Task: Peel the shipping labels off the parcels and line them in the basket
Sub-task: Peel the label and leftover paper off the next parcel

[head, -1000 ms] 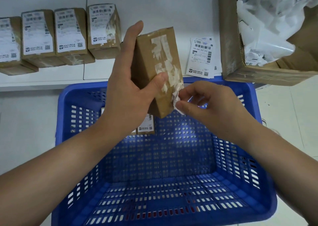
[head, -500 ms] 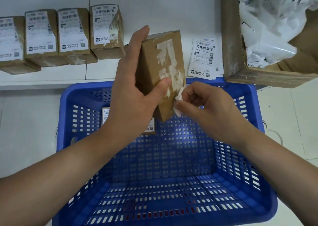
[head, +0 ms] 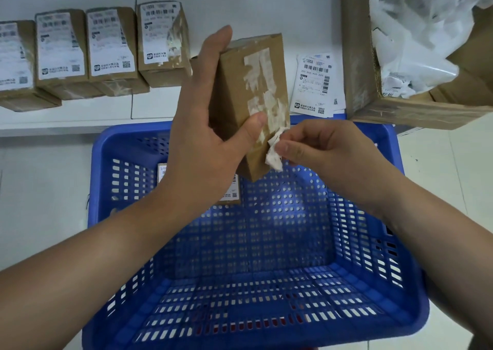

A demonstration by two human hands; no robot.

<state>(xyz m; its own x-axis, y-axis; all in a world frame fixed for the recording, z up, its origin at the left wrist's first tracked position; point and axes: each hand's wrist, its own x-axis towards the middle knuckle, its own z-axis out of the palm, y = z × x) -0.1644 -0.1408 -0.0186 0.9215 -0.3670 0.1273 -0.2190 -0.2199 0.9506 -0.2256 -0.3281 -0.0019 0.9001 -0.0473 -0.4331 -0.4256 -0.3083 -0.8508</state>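
The brown parcel [head: 248, 104] was gripped upright by the left hand [head: 202, 139] above the blue basket [head: 368, 245], while a crumpled label scrap [head: 274, 149] at its lower right edge was pinched by the right hand [head: 328, 157].

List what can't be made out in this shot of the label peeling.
- Parcel in the basket: head view, the left hand and forearm cover most of it.
- Held parcel: its far side is hidden.
- Peeled scrap: crumpled in the right hand, print unreadable.
- Leftmost shelf parcel: cut by the frame edge, label blurred.
- Cardboard box: cut off at the top and right edges.
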